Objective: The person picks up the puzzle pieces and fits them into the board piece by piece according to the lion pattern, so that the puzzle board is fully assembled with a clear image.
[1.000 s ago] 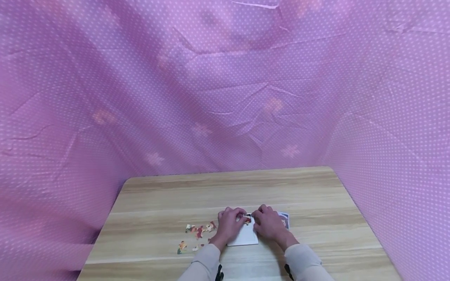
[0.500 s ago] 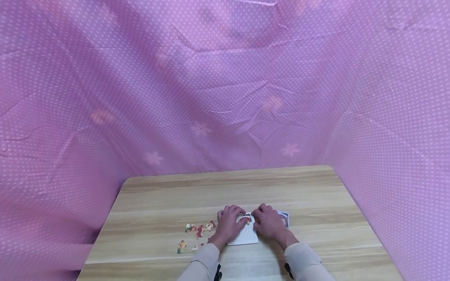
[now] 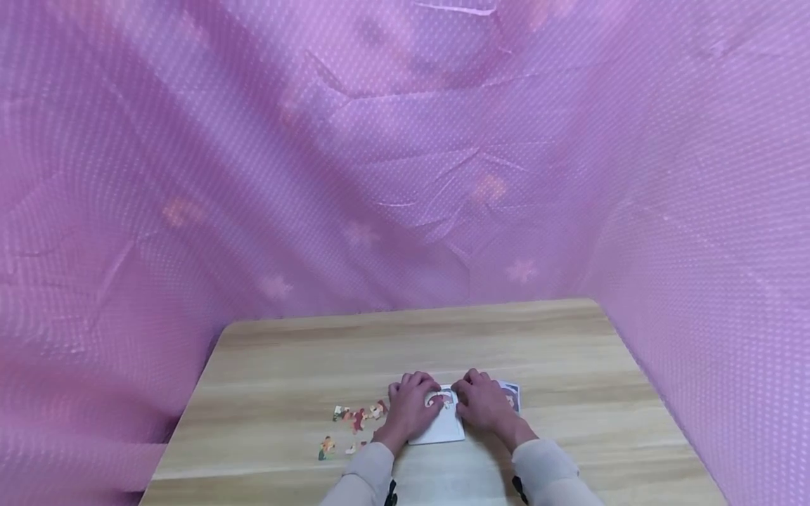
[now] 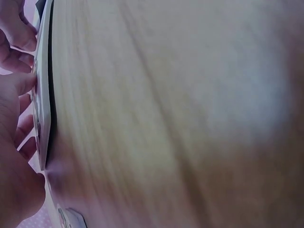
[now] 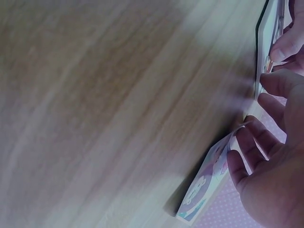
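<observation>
In the head view a white puzzle board lies flat on the table with a partly covered picture in its upper part. My left hand rests over its left side, thumb and fingertips touching the picture area. At its right edge is my right hand, thumb and index fingertip touching the board. The right wrist view has a small coloured puzzle piece on the board, close to my left thumb. A printed picture card lies beside the board, under the other fingers of my right hand.
Several loose puzzle pieces are scattered on the wooden table left of the board. Pink dotted cloth hangs along the table's back and both sides.
My left fingertips have shifted slightly left on the board, and more of the picture shows beside the thumb. The right hand has hardly moved.
</observation>
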A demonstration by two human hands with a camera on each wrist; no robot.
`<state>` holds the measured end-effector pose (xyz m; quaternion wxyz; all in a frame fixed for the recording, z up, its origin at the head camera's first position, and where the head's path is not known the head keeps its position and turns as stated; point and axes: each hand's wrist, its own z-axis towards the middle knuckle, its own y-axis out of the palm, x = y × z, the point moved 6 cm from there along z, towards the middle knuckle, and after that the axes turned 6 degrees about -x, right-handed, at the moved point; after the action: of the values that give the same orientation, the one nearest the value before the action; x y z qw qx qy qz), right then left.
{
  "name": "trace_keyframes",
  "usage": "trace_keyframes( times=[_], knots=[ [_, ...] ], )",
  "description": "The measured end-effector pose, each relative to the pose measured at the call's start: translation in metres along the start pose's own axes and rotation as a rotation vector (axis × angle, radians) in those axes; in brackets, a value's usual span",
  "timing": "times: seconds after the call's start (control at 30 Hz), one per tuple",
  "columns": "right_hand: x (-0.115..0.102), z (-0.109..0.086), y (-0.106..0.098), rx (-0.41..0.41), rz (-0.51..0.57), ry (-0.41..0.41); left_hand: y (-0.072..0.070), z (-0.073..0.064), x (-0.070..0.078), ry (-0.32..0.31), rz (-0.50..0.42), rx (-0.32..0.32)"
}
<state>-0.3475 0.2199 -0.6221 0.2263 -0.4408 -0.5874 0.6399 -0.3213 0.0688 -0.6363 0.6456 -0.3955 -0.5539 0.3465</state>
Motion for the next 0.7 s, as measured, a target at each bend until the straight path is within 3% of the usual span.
trace_keyframes(
  times=[0.3,0.7],
  knots=[
    [-0.002,-0.001,0.000,-0.008,-0.024,0.001,-0.001,0.000,0.002,0.027,0.042,0.032],
    [-0.006,0.010,0.000,-0.012,-0.028,0.032,-0.008,0.008,-0.006,0.054,0.062,0.011]
  ],
)
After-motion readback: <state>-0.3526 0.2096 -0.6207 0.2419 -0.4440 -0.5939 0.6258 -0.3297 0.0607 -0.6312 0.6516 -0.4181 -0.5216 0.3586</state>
